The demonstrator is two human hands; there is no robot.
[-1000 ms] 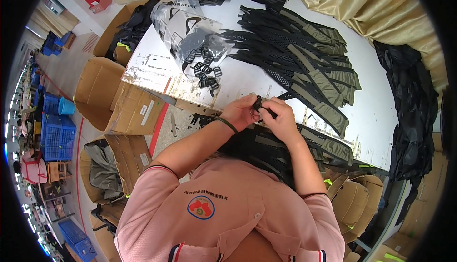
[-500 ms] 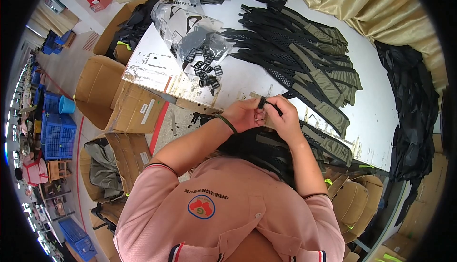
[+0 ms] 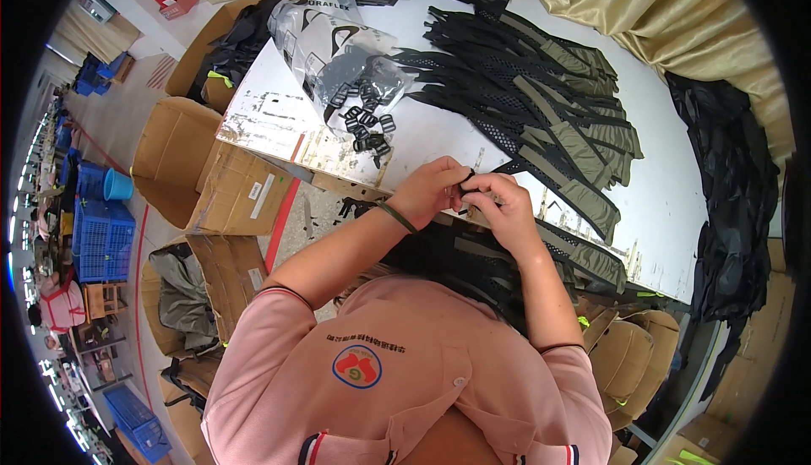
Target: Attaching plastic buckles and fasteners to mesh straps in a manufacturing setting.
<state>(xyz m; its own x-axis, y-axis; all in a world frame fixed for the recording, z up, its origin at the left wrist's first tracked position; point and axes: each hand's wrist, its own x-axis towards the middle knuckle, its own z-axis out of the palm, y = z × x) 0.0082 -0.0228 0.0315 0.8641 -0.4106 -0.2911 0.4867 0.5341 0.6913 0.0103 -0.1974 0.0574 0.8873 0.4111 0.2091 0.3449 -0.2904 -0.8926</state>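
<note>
A small black buckle (image 3: 467,183) is being pinched between the fingertips of the left hand (image 3: 432,190) and the right hand (image 3: 503,204), both closed narrowly on it just above the near edge of the white table (image 3: 439,131), with a black strap (image 3: 507,165) being touched beside the fingers. Farther out, loose black buckles (image 3: 367,123) are being spilled from a clear plastic bag (image 3: 325,38), while black and olive straps (image 3: 557,102) are being kept piled across the table and cardboard boxes (image 3: 211,182) are standing at the left.
</note>
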